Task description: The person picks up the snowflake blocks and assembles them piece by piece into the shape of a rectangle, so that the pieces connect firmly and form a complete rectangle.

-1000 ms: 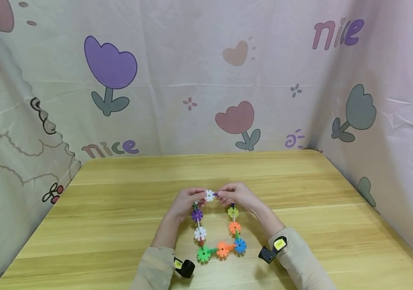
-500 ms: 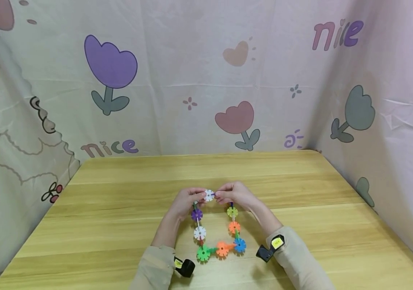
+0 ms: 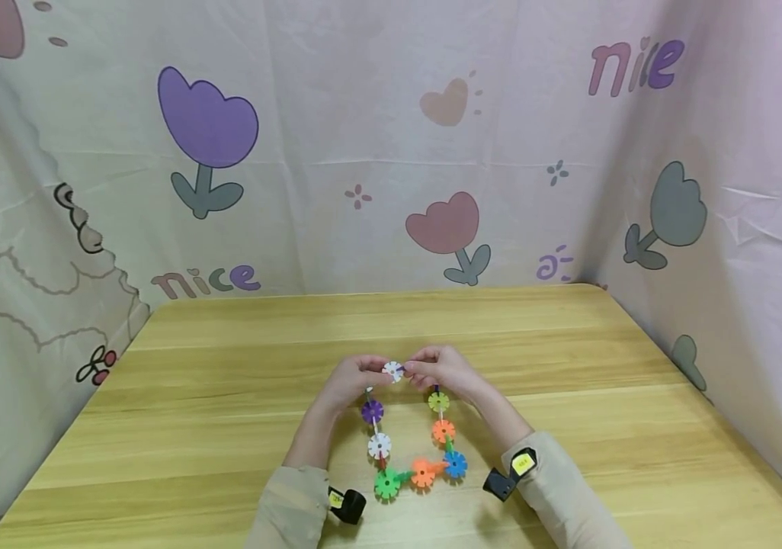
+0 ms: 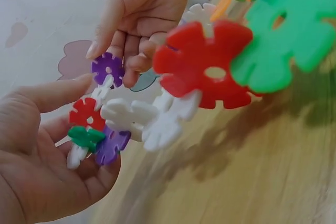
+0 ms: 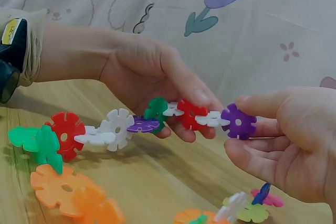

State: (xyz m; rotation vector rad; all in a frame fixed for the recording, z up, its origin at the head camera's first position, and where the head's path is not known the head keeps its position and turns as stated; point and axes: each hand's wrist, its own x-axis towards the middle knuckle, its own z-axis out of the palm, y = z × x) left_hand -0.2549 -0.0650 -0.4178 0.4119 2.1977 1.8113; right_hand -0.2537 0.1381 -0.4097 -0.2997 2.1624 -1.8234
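Note:
A chain of plastic snowflake discs, slotted together in several colours, curves between both hands. In the right wrist view, my right hand [image 5: 294,140] pinches the purple snowflake disc [image 5: 238,121] at one end between thumb and fingers. Joined to it is a white snowflake disc [image 3: 393,371], seen face-on in the head view. My left hand [image 3: 353,381] holds the chain just beyond, its thumb by the red snowflake disc [image 4: 87,114] and its fingers under the green snowflake disc [image 4: 86,137]. Below my right hand, a pink disc [image 5: 273,199] and a dark blue one end the other side.
The chain's lower part, with green [image 3: 387,483], orange [image 3: 422,473] and blue [image 3: 456,464] discs, lies close over the wooden table [image 3: 192,427]. A printed cloth [image 3: 336,99] hangs behind and along both sides. Black cameras [image 3: 347,505] are strapped at both wrists.
Both hands have shifted very slightly left, the white disc between them too. The right hand keeps its pinch on the purple disc and the left its hold on the chain.

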